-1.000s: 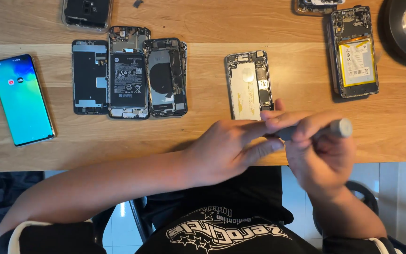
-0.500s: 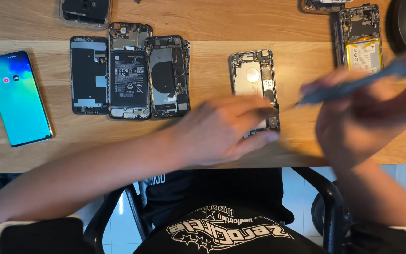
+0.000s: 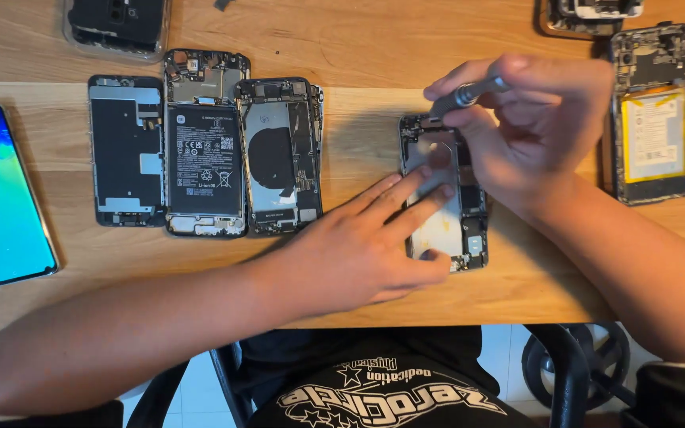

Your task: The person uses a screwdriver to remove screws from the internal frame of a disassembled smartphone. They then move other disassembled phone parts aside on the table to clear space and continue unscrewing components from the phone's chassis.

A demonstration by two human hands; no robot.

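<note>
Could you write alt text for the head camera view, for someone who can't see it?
A person's right hand holds a thin screwdriver to the top of an opened phone, which the left hand presses flat on a wooden table. Three more opened phones lie in a row to the left, beside a lit phone.

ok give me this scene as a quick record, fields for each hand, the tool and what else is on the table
left hand: fingers flat on the opened phone, pinning it to the wooden table
right hand: grips a grey screwdriver, tip at the phone's top edge
left of it: three opened phones side by side
far left: phone with lit screen
right: opened phone with yellow battery
</note>
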